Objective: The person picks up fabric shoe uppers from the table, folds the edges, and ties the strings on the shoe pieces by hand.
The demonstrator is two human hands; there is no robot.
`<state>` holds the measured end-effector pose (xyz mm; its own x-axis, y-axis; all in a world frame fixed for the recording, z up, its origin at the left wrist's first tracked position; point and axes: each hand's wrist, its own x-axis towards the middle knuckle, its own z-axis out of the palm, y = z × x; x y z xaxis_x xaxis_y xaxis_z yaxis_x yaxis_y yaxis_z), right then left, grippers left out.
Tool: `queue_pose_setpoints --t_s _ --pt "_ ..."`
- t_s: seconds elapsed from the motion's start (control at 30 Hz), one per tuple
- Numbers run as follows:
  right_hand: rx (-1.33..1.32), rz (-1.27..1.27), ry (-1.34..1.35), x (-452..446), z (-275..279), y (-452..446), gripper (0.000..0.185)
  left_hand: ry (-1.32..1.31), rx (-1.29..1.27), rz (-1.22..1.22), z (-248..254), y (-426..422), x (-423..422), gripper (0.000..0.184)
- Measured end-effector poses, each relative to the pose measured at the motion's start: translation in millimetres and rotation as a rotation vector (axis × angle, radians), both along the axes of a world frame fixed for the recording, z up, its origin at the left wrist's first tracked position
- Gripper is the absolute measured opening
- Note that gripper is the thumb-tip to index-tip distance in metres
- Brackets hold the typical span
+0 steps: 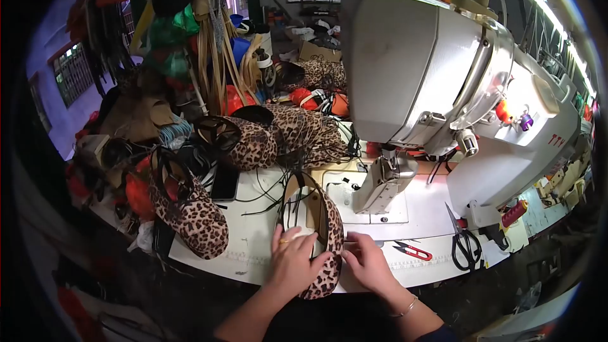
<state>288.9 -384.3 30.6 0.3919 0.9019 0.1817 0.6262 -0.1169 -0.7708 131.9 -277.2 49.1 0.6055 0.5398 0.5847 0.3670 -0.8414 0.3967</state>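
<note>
A leopard-print sun visor (332, 259) with a dark inner band lies at the front of the white sewing table, its brim towards me. My left hand (294, 266), with a ring on one finger, is closed on the band and brim, the thumb across the print. On the brim's right edge, my right hand (373, 268) has curled fingers and thumb against the fabric; its hold is partly hidden. Behind the visor stands the sewing machine's metal post (384, 185), below the large white machine head (405, 69). The visor is apart from the post.
Another leopard-print visor (201, 225) lies to the left, near a dark phone (225, 182). Stacked leopard visors (297, 133) stand behind. Red-handled thread snips (415, 252) and black scissors (466, 248) lie right. A ruler strip (418, 263) runs along the front edge.
</note>
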Motion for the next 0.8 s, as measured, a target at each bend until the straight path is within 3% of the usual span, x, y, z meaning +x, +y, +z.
queue_pose_setpoints --t_s 0.03,0.07,0.1,0.13,0.2,0.23,0.3,0.4,0.6,0.73,0.8 --pt "0.027 -0.021 0.196 1 -4 6 0.045 0.177 -0.043 -0.034 -2 3 7 0.011" --pt "0.057 -0.041 0.392 1 -6 11 0.057 0.178 -0.036 -0.040 -3 5 9 0.011" --pt "0.022 -0.039 0.499 0 -2 13 0.071 0.103 -0.195 -0.106 -4 7 11 0.013" --pt "0.064 -0.056 0.582 -1 -12 15 0.071 0.031 -0.353 -0.176 -4 10 14 0.014" --pt "0.173 -0.063 0.929 -7 -17 18 0.059 -0.040 -0.369 -0.191 4 4 12 0.017" --pt "0.171 -0.079 0.943 -9 -17 17 0.059 -0.063 -0.421 -0.211 9 0 10 0.018" --pt "0.063 0.084 1.648 -11 -11 17 0.040 -0.108 -0.507 -0.173 10 -4 8 0.018" --pt "0.164 0.069 1.713 -26 -6 19 0.028 -0.133 -0.665 -0.176 14 -3 2 0.015" --pt "0.234 0.118 1.653 -37 -1 17 0.034 -0.159 -0.850 -0.275 15 4 0 0.008" --pt "0.255 0.159 1.538 -39 -1 18 0.037 -0.217 -0.584 -0.267 6 1 6 0.009" --pt "0.219 0.236 1.340 -45 -3 19 0.038 -0.320 -0.472 -0.134 0 2 9 0.009"
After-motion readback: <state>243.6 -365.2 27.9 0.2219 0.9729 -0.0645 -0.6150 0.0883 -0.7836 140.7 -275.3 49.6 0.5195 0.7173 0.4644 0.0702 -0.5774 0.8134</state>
